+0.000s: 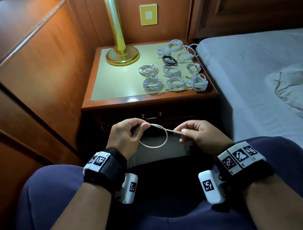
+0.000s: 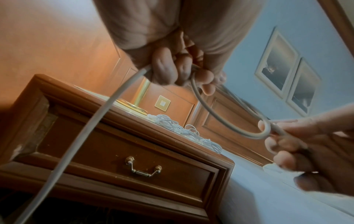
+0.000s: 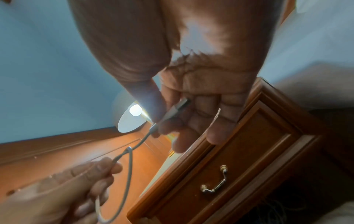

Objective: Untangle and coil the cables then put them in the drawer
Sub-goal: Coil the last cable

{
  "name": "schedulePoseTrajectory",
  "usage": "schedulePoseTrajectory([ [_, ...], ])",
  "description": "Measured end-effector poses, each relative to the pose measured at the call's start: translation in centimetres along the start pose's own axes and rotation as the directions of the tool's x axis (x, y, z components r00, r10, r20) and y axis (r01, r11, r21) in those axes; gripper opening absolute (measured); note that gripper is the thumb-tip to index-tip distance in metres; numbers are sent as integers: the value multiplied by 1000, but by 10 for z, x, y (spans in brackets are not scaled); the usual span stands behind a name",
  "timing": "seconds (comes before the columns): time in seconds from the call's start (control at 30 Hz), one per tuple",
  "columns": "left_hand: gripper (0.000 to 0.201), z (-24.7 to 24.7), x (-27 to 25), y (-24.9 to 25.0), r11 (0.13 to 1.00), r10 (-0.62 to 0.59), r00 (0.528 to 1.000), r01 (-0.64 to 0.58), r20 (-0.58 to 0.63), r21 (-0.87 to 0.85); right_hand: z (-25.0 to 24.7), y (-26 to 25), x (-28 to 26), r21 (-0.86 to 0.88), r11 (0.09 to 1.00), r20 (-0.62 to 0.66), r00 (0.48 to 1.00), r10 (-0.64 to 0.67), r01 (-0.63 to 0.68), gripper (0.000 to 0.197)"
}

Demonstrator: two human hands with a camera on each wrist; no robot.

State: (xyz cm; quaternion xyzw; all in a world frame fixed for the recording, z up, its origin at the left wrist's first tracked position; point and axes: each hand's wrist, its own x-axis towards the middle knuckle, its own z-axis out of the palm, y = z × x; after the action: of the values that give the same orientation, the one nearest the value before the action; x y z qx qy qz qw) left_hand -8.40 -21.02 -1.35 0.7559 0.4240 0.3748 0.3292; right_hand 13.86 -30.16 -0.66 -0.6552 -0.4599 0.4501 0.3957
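White cable (image 1: 155,146) is what we are working on, held above our lap in front of the table (image 1: 96,94). We are pinching it with the left hand (image 1: 125,136) between thumb and forefinger at the top of a first loop, and we are pinching the plug end (image 3: 177,108) with the right hand (image 1: 200,133), thumb against the fingers, plug pointing back into the palm. Between the two hands the cable is running nearly level, left to right, with the loop hanging below that line and crossing itself just short of the right hand. From the left hand a long free tail (image 2: 80,136) is dropping away toward the floor; its far end is out of sight.

We are judging that the coming move turns on this: the slack lies on the left hand's side, so that hand is the nearer one to feed the next turn, while the right hand is anchoring the plug.

On the table, finished coils (image 1: 172,69) are lying in rows beside the lamp (image 1: 122,56). The drawer (image 2: 122,163) below is closed, its handle (image 2: 143,169) untouched, so stowing is not yet begun.
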Motion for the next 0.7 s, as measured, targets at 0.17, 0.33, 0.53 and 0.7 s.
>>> schedulePoseTrajectory([
  [0.17, 10, 8, 4, 5, 992, 129, 992, -129, -18, -10, 13, -11, -6, -38, 996, 183, 981, -67, 75, 30],
  [0.33, 15, 13, 5, 6, 985, 172, 984, -173, -44, -9, 16, -18, -7, 47, 993, 162, 980, -116, 110, 28],
  [0.53, 10, -6, 14, -5, 998, 53, 998, -53, -17, -33, 3, -27, -2, 535, 843, -45, 994, 98, -59, 23],
  [0.7, 5, -28, 22, -23, 987, -110, 977, 129, -181, 96, -23, -19, 8, 660, 749, -199, 976, 91, 65, 21],
])
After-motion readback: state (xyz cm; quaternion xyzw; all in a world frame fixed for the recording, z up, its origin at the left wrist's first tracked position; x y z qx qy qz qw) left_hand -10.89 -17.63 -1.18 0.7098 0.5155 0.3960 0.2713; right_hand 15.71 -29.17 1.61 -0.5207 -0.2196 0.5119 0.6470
